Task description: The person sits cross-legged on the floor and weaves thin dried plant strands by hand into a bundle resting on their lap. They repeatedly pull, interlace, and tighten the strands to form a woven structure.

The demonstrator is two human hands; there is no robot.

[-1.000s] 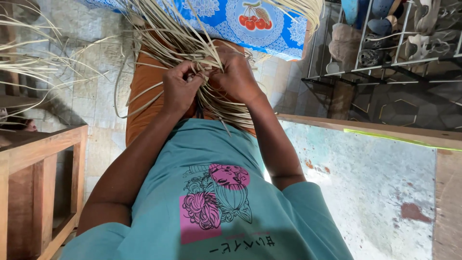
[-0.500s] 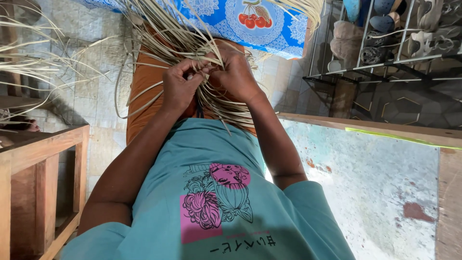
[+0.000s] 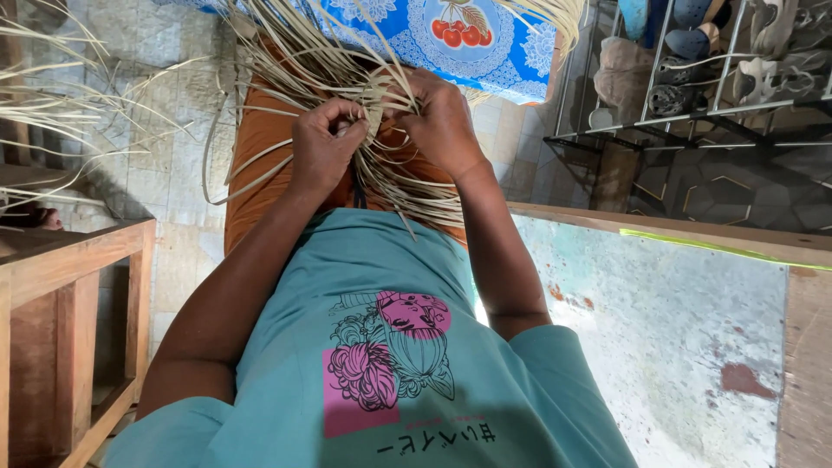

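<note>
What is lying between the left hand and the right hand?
In the head view, a bundle of pale straw strips fills the gap between the left hand and the right hand; both hands grip strands of it over the orange lap.

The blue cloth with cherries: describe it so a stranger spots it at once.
Start at the person's lap, where both hands work pale straw strips. Just beyond lies the blue cloth, beside the metal shoe rack. Only it bears white lace patterns and red cherries.
</note>
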